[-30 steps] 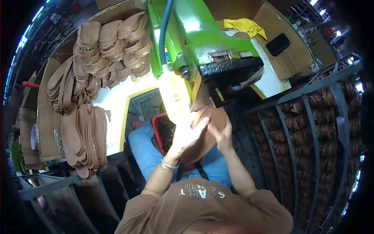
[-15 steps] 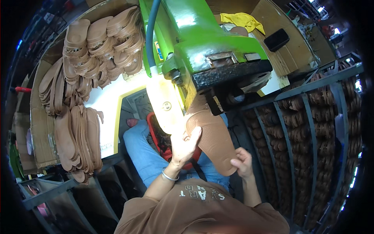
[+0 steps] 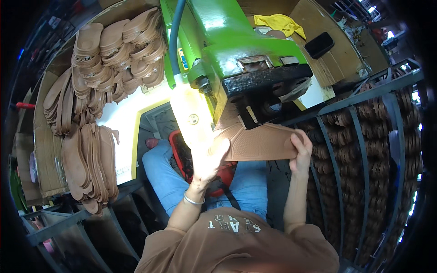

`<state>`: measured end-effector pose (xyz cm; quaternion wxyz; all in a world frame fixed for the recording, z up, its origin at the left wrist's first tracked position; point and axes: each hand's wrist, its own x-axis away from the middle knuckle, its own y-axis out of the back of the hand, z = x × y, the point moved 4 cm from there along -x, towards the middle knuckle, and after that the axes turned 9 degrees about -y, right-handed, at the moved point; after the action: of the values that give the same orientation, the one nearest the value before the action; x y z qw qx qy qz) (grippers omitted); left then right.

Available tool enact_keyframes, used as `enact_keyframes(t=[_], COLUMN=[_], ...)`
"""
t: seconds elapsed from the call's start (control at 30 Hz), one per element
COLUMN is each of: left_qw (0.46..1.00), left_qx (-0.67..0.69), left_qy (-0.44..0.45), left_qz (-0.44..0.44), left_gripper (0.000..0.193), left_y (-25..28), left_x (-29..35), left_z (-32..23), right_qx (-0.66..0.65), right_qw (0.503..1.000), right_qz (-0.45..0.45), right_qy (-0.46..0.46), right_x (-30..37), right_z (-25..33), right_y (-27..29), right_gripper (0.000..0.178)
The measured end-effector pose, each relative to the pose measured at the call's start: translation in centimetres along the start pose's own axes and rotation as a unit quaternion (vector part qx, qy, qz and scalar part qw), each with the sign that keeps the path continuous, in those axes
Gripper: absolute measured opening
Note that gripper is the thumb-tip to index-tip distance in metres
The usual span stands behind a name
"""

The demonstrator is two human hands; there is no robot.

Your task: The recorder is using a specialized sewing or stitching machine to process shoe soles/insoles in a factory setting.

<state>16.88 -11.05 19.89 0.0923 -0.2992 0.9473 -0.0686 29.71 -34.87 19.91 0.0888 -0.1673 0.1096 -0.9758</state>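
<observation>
Both my hands hold a brown sandal sole [image 3: 265, 144] under the black working head of a green machine [image 3: 255, 54]. The sole lies nearly sideways, its textured footbed facing up toward me. My left hand [image 3: 208, 157] is closed on its left end, thumb on top, with glare from a bright lamp [image 3: 193, 119] washing out part of the fingers. At the other end my right hand [image 3: 301, 152] pinches the sole's rounded tip. The machine head hides the far edge of the sole, so I cannot tell whether they touch.
Stacked brown sandals [image 3: 88, 159] fill the left side beside a cardboard wall [image 3: 48, 159]. Below the machine, a red bin [image 3: 175, 143] sits between my legs. Metal racks [image 3: 353, 173] packed with brown pieces stand at right. A yellow cloth [image 3: 284, 23] and a black object [image 3: 319, 45] lie behind.
The sole has swung from slanting down toward me to nearly level sideways. My right hand has moved up and right with its end; my left hand has shifted slightly left.
</observation>
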Motion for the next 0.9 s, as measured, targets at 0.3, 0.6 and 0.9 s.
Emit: enact_keyframes(t=[0.3,0.6,0.9], left_qw=[0.997,0.992,0.998], left_qx=[0.061,-0.123,0.042], left_qy=[0.017,0.007,-0.005], left_qz=[-0.035,0.037,-0.049], left_gripper=[0.012,0.033,0.023], left_y=[4.0,0.4,7.0], left_x=[1.7,-0.5,2.4], left_z=[1.4,-0.2,-0.1], right_qx=[0.100,0.036,0.122], right_qw=[0.980,0.997,0.976], right_qz=[0.167,0.044,0.176], right_qy=[0.050,0.043,0.028], right_x=[-3.9,-2.6,-3.7], right_z=[0.9,-0.3,1.3], right_y=[-4.6,0.4,-8.4], right_gripper=[0.017,0.018,0.015])
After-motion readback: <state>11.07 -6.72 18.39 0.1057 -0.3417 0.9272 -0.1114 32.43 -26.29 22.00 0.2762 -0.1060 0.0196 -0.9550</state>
